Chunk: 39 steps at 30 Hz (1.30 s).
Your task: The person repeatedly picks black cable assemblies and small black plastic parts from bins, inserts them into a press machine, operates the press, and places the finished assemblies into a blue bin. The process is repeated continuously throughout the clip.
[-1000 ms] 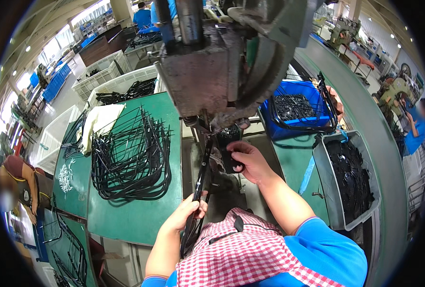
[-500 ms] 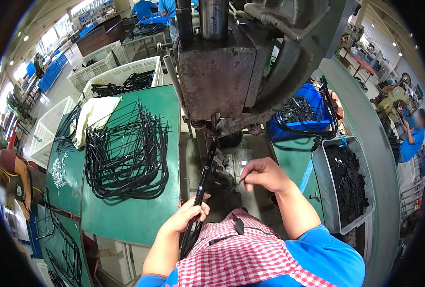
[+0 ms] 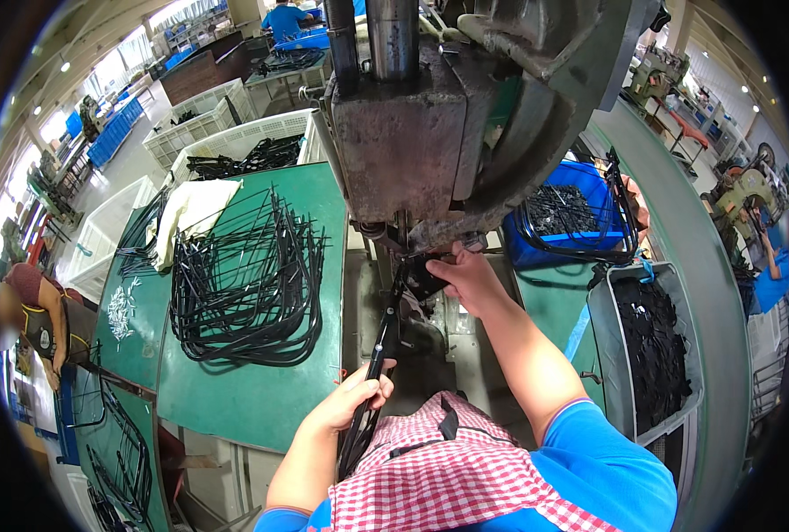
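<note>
Hands first: I see the left hand point(image 3: 356, 401) closed around the lower end of a black wire frame point(image 3: 378, 355), which runs up from near my checked apron point(image 3: 452, 470) toward the press. The right hand point(image 3: 467, 277) is closed, fingers pinched on a small dark part point(image 3: 423, 277) held at the frame's upper end, directly beneath the head of the grey press machine point(image 3: 412, 133). I cannot tell whether the part is seated yet. Progress, as I judge it: this piece sits at the tool and is not yet released. Left of the press, a heap of black wire frames point(image 3: 243, 275) lies on the green worktop point(image 3: 235, 399). On the right stand a blue crate point(image 3: 580, 235) and a grey bin point(image 3: 651, 346) of small black parts. Which frames are finished I cannot tell, so the remaining share stays open.
</note>
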Each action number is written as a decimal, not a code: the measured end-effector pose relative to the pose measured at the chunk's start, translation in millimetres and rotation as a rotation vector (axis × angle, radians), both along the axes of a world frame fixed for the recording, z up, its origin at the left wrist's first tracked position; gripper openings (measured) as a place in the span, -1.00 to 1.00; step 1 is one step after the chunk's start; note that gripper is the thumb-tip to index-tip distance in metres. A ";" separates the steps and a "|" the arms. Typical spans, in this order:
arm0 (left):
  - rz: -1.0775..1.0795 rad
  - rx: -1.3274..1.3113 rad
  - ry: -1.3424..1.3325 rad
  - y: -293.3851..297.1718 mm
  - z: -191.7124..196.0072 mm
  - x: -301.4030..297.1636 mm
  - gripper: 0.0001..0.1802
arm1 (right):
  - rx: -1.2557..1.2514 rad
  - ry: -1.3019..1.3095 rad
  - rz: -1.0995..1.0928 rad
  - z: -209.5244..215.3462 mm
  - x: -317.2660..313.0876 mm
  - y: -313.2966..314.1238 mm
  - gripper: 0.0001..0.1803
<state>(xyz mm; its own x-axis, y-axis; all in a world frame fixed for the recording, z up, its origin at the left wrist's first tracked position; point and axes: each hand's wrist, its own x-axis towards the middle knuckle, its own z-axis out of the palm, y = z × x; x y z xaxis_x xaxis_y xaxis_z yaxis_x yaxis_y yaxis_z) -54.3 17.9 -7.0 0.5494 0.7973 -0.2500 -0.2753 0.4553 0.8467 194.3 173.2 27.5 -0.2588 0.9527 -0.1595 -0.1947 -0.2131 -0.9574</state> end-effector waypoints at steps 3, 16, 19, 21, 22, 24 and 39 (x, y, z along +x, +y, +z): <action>0.024 -0.033 0.003 -2.0 -1.2 0.8 -0.14 | 0.087 -0.043 -0.117 14.6 -26.9 6.3 -0.75; 0.009 -0.047 -0.002 -1.2 1.6 3.4 -0.15 | 0.426 -0.213 -0.214 -13.4 -49.2 42.1 -0.79; -0.016 -0.024 -0.032 -1.2 0.7 3.8 -0.24 | 0.483 -0.335 -0.125 -18.6 -49.8 53.9 -0.75; -0.013 -0.037 -0.030 -0.5 1.1 3.7 -0.24 | 0.568 -0.553 -0.063 -17.5 -49.9 56.7 -0.73; -0.009 -0.046 -0.028 -0.8 1.0 3.2 -0.24 | 0.615 -0.719 -0.043 -11.6 -50.3 53.4 -0.73; -0.003 -0.045 -0.035 -0.5 -0.1 3.1 -0.24 | 0.734 -0.924 -0.027 -11.7 -49.0 53.6 -0.75; 0.004 -0.065 0.009 -4.0 8.2 1.5 -0.12 | 0.216 -0.114 -0.059 -57.9 -13.2 39.5 -0.67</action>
<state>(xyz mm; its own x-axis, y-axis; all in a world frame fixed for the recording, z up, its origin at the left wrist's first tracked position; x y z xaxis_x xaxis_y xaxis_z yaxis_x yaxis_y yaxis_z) -52.7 13.8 1.2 0.5437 0.7815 -0.3059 -0.2701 0.5081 0.8179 181.0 212.8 -30.4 -0.1936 0.9808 0.0243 -0.0891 0.0071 -0.9960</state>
